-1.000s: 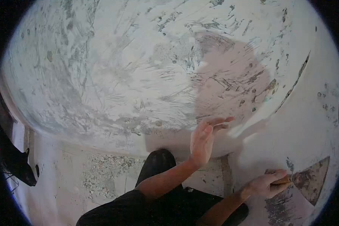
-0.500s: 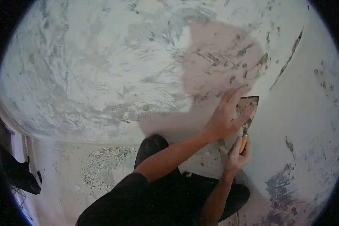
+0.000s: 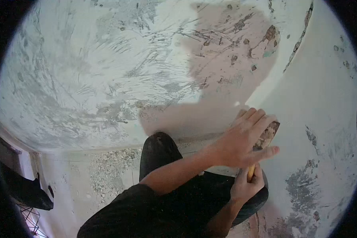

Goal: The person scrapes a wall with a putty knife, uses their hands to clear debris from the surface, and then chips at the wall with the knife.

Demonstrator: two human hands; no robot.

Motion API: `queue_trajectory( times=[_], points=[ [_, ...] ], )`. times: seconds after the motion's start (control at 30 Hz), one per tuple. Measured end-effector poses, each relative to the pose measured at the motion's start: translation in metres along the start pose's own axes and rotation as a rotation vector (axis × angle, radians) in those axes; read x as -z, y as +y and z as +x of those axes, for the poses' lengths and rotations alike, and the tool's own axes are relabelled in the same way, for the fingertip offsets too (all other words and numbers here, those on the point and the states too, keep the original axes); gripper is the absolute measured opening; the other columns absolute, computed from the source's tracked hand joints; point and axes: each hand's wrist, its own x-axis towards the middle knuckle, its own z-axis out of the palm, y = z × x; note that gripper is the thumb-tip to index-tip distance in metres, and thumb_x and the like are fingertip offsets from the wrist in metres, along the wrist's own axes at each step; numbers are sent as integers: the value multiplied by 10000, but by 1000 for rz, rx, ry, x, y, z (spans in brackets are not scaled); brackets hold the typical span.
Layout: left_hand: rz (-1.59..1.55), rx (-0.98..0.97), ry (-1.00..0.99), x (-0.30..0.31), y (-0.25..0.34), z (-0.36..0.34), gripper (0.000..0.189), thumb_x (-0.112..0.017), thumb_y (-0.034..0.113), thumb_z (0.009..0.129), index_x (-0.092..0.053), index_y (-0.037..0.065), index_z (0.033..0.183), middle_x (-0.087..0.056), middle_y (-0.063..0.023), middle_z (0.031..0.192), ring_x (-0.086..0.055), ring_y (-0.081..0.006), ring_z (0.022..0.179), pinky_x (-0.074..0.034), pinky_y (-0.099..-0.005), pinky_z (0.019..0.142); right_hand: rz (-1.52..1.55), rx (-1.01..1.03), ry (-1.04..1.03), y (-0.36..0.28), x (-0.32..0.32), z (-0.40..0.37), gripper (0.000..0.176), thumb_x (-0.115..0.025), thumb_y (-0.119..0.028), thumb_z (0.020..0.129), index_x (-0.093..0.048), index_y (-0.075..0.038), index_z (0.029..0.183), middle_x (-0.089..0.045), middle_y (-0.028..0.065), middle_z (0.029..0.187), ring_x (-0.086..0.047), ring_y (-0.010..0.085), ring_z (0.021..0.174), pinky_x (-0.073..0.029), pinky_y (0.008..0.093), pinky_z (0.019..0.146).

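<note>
A putty knife (image 3: 268, 134) with a stained metal blade and a yellowish handle is in front of me, its blade pointing up and to the right. My right hand (image 3: 248, 186) is wrapped around the handle. Across the blade lies my left hand (image 3: 244, 141), fingers stretched out and thumb apart, covering much of the metal. The blade's far corner shows past the fingers, close against the pale wall (image 3: 293, 107). Both hands are in the corner area above my bent knee.
Left of the corner, a whitish wall (image 3: 107, 71) carries grey smears and dark pits. A long dark crack (image 3: 299, 41) runs down the upper right. Crumbled debris (image 3: 111, 170) lies on the floor, and a dark object (image 3: 23, 188) stands at the far left.
My left hand has come down over the blade, covering more of it. The right hand with the putty knife is slightly lower, and the wall has shifted upward in view.
</note>
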Motion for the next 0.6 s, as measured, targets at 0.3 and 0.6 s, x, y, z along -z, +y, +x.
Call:
queue_trajectory(
  times=[0.3, 0.6],
  points=[
    [159, -34, 142, -4, 9, -16, 664, -520, 534, 823, -438, -64, 1102, -435, -219, 989, -432, -333, 911, -323, -453, 836, -110, -13, -46, -9, 4, -10, 148, -599, -115, 853, -576, 29, 824, -497, -18, 653, -407, 42, 565, -324, 207, 508],
    [128, 80, -83, -6, -12, -30, 688, -548, 494, 824, -415, -41, 1235, -449, -232, 1180, -420, -391, 1122, -251, -514, 990, 288, -164, -196, 42, -20, -30, 259, -491, -226, 935, -543, 22, 881, -527, 9, 678, -463, 58, 590, -350, 217, 514]
  ],
)
